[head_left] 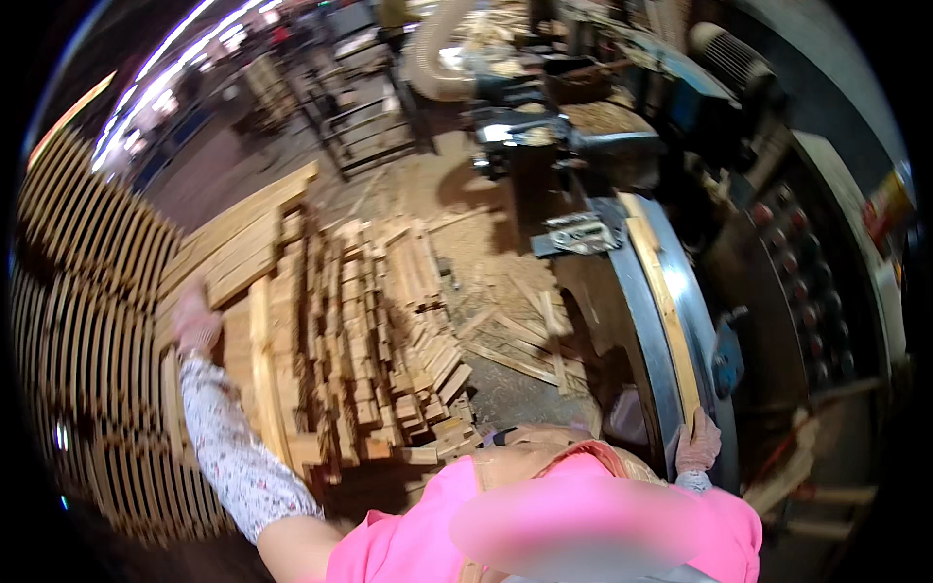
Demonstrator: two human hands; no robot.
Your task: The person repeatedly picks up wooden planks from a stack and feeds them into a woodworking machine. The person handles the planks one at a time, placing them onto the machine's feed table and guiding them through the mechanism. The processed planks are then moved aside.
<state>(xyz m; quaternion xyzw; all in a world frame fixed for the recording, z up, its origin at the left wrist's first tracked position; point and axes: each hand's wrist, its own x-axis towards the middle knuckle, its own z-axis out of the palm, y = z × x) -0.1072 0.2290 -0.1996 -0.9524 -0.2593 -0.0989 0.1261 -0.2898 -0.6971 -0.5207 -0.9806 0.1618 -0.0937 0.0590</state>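
Note:
My right hand (698,445), in a light pinkish glove, is closed on the near end of a long wooden strip (663,301). That strip lies lengthwise along the shiny metal bed (692,282) of a machine, its far end by a metal fitting (581,235). Out to the left, my gloved left hand (196,321) reaches to the edge of a stack of wooden boards (228,253). Motion smears its fingers, so their grip does not show. A single pale strip (264,360) lies along the stack, to the right of my left forearm.
Rows of short wooden pieces (364,350) are piled between the stack and the machine. Offcuts (530,340) and sawdust litter the floor. Slatted wood stacks (87,340) rise at far left. A control panel with buttons (802,282) stands right; a pale hose (437,49) hangs beyond.

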